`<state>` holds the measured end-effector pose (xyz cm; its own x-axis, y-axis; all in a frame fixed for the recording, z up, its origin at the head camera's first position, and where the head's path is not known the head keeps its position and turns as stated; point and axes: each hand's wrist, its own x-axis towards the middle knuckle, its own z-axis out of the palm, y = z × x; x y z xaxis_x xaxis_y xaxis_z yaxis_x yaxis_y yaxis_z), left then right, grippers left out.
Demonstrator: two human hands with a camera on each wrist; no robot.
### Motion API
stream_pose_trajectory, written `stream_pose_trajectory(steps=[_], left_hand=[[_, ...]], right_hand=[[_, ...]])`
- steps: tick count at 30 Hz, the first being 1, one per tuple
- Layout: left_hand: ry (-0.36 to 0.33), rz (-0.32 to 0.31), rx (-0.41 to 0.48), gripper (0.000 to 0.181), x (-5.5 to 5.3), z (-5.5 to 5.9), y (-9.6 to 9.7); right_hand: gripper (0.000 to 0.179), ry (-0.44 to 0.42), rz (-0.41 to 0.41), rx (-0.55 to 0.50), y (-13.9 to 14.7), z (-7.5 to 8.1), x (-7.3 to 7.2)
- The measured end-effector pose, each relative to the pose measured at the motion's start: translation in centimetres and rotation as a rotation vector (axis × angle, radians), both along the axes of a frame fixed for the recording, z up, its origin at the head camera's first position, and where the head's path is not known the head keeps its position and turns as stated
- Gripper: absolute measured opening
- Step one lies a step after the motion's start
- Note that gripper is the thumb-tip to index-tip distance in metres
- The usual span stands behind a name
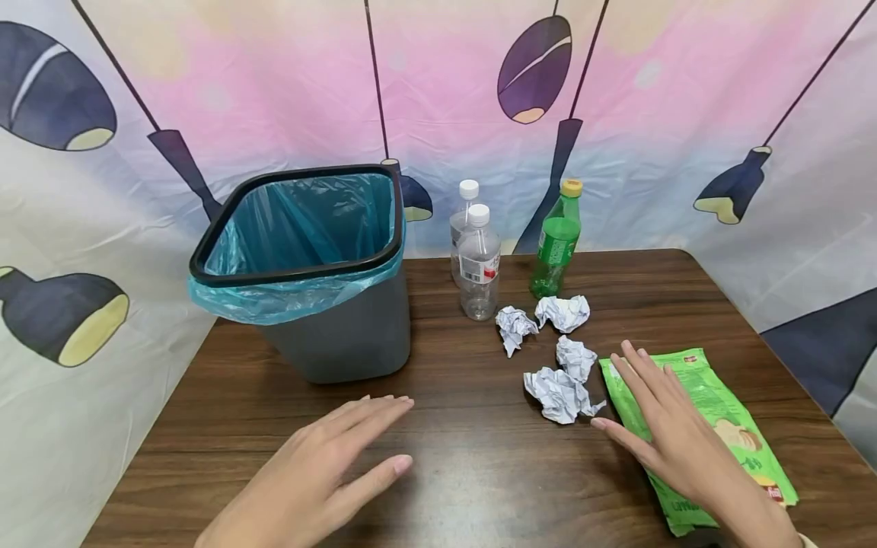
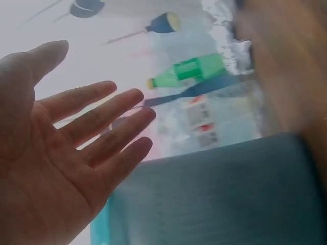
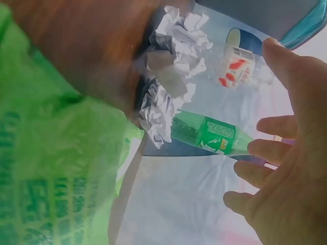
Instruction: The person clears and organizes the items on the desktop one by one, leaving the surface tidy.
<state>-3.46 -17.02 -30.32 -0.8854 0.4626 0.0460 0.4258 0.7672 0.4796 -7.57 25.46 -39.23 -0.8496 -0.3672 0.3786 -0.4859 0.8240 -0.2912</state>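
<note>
My left hand [image 1: 322, 464] is held over the front of the table with its fingers straight and nothing in it, just in front of the grey bin [image 1: 342, 342]. On the other side my right hand [image 1: 674, 426] hovers above a flat green snack bag [image 1: 733, 403], fingers extended and holding nothing. Several crumpled white paper balls [image 1: 558, 394] lie left of that hand. Behind them stand two clear plastic bottles with white caps, the nearer bottle [image 1: 479, 266] partly covering the farther bottle [image 1: 468, 190]. A green bottle [image 1: 558, 243] with a yellow cap stands to their right.
A blue plastic liner [image 1: 294, 297] lines the bin and folds over its black rim [image 1: 294, 275]. The brown wooden table [image 1: 473, 464] ends at a patterned cloth backdrop [image 1: 294, 91], which hangs behind and at both sides.
</note>
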Motion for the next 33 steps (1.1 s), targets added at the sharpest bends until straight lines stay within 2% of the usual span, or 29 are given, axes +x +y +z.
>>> stream_pose_trajectory(steps=[5, 9, 11, 15, 21, 26, 30, 33], left_hand=[[0.185, -0.131, 0.064, 0.042, -0.3, 2.2, 0.1], [0.340, -0.230, 0.145, 0.039, -0.7, 4.3, 0.1], [0.426, -0.257, 0.174, 0.038, -0.9, 5.3, 0.1], [0.564, -0.264, 0.192, 0.041, -1.3, 6.9, 0.0], [0.662, -0.240, 0.247, 0.044, -2.9, 8.8, -0.7], [0.704, -0.150, 0.296, 0.036, -4.1, 10.6, -1.5], [0.732, -0.069, 0.299, 0.040, -5.7, 11.2, -3.0], [0.701, 0.022, 0.282, 0.043, -7.0, 11.4, -4.2]], right_hand=[[0.094, 0.009, 0.012, -0.024, 0.3, 0.4, -0.7], [0.094, 0.025, 0.037, -0.041, 0.6, 0.6, -1.2], [0.094, 0.029, 0.050, -0.051, 0.7, 0.8, -1.5], [0.095, 0.039, 0.074, -0.070, 1.1, 1.3, -2.1], [0.099, 0.057, 0.083, -0.097, 1.8, 1.6, -2.8], [0.098, 0.041, 0.083, -0.143, 2.2, 1.7, -2.9], [0.097, -0.007, 0.075, -0.165, 2.5, 2.0, -3.0], [0.096, -0.041, 0.062, -0.184, 2.7, 2.1, -3.0]])
